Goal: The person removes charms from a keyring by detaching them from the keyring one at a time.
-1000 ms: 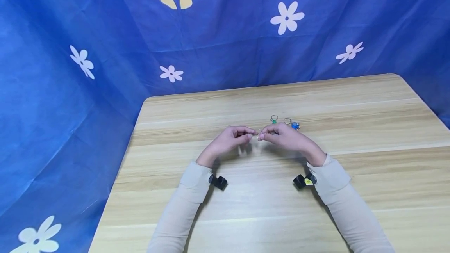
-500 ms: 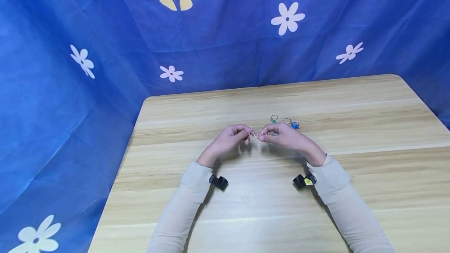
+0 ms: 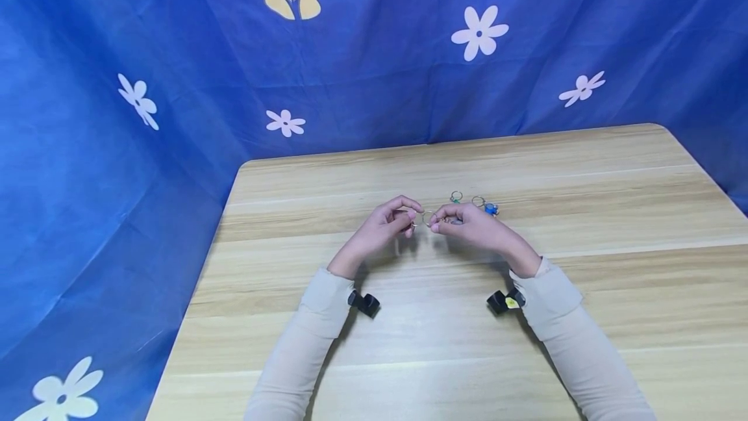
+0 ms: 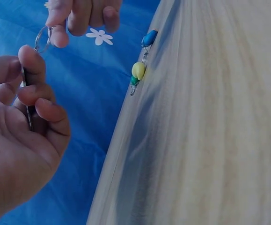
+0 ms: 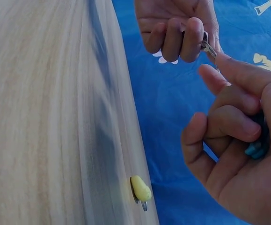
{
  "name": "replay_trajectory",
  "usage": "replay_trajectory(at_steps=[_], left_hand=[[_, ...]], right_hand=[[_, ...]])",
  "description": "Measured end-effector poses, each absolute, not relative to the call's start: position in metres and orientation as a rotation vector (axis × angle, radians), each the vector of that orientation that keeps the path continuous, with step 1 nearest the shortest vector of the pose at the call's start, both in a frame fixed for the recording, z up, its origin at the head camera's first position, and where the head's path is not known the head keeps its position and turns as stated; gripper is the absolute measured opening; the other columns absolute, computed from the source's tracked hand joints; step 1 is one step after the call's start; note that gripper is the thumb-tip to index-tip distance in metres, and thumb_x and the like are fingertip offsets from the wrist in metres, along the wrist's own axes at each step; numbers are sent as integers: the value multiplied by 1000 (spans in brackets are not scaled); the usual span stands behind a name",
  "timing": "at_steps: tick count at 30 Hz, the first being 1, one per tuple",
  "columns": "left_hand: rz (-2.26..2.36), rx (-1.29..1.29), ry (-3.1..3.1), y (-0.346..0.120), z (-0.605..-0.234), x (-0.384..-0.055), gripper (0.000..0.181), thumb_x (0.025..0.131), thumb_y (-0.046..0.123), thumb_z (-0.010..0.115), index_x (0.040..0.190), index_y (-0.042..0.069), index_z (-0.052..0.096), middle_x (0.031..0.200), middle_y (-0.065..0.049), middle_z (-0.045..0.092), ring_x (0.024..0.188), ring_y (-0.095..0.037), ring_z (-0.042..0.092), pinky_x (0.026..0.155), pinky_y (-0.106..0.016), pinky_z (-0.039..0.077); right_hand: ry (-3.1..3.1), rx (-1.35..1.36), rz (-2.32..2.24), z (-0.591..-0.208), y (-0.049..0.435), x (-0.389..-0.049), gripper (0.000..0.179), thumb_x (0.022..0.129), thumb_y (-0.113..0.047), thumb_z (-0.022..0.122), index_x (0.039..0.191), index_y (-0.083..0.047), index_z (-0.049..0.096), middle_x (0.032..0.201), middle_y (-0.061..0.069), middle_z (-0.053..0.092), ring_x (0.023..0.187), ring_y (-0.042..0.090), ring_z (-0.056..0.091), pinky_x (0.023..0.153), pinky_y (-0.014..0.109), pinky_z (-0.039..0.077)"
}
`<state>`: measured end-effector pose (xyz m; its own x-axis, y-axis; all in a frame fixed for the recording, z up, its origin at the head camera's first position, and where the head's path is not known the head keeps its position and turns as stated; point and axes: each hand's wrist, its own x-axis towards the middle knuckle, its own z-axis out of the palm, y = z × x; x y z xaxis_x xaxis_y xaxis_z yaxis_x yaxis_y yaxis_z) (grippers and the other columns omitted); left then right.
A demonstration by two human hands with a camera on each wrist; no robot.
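Above the table, both hands are raised close together at chest side of two keychains. My right hand (image 3: pixel 464 223) pinches a round metal key ring (image 4: pixel 37 41) between thumb and fingertip. A teal charm (image 5: pixel 257 149) is tucked under its curled fingers, mostly hidden by them. My left hand (image 3: pixel 382 229) grips a thin flat metal piece (image 4: pixel 29 115), seen edge-on like a key, along its curled fingers. Its thumb and index finger are spread near the ring, with the piece's upper end right at the ring's lower side in the left wrist view.
On the wooden table (image 3: pixel 409 343), beyond the right hand, lie a keychain with a green part (image 3: pixel 456 200) and one with a blue charm (image 3: pixel 491 209). A yellow charm (image 4: pixel 138 71) shows in the wrist views. A blue flowered curtain (image 3: pixel 374 51) hangs behind.
The left index finger has lifted and straightened away from the thumb, so the ring between the hands shows more fully. The right hand has hardly moved; the keychains on the table lie still.
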<state>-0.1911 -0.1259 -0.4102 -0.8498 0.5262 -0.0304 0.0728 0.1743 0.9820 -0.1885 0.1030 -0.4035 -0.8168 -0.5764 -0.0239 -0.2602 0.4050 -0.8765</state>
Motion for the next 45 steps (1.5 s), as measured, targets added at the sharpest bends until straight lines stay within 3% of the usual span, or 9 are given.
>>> replay_trajectory(at_steps=[3,6,11,19,22,26,35,40,45], left_hand=[[1694,558,2122,-126,-411,-190,26,99,12,48,121,1,56,72,-1,58,76,-39,55,70,-34,49],[1676,537,2131,-126,-412,-190,27,96,10,53,122,2,56,79,-6,60,76,-27,58,73,-30,50],[1661,520,2122,-126,-413,-190,37,88,3,64,123,1,55,74,3,53,68,-8,48,66,-20,44],[1625,515,2141,-126,-416,-189,35,86,0,66,120,1,56,69,6,46,64,-8,42,61,-19,37],[1623,528,2137,-126,-418,-189,35,86,0,66,121,1,56,69,6,45,64,-8,42,61,-20,38],[1627,540,2134,-126,-418,-188,36,87,0,66,121,1,56,69,6,42,64,-9,40,62,-20,38],[1592,577,2184,-127,-419,-188,37,85,5,69,120,3,58,72,5,47,68,-11,43,65,-22,39],[1586,575,2189,-128,-419,-187,35,85,8,70,118,5,59,72,5,47,68,-11,44,65,-21,40],[1623,562,2148,-127,-420,-187,32,87,6,68,116,3,57,79,5,57,74,-9,52,69,-21,44]], right_hand=[[2369,-730,-1360,-406,103,-189,23,95,-22,60,109,-6,68,113,11,70,113,29,61,98,47,48],[2391,-718,-1346,-408,103,-190,25,95,-23,60,112,-6,68,116,12,69,113,30,61,98,47,48],[2411,-697,-1308,-410,104,-190,30,96,-26,58,117,-7,67,120,13,67,113,29,62,96,46,50],[2356,-740,-1349,-408,105,-190,23,98,-18,56,103,-3,72,106,10,72,99,24,63,84,34,51],[2335,-730,-1372,-409,105,-190,22,98,-17,54,102,-5,73,96,8,71,83,20,60,74,29,49],[2306,-710,-1404,-411,105,-190,22,98,-18,54,100,-6,72,74,5,57,59,11,41,58,25,39],[2276,-703,-1435,-412,106,-190,24,99,-19,53,100,-4,71,72,8,53,57,9,40,57,25,40],[2265,-703,-1432,-410,106,-188,24,99,-20,53,100,-5,71,79,9,59,62,11,46,60,25,44],[2246,-734,-1448,-410,107,-188,25,99,-19,53,102,-1,71,64,-2,44,55,8,38,56,24,38]])
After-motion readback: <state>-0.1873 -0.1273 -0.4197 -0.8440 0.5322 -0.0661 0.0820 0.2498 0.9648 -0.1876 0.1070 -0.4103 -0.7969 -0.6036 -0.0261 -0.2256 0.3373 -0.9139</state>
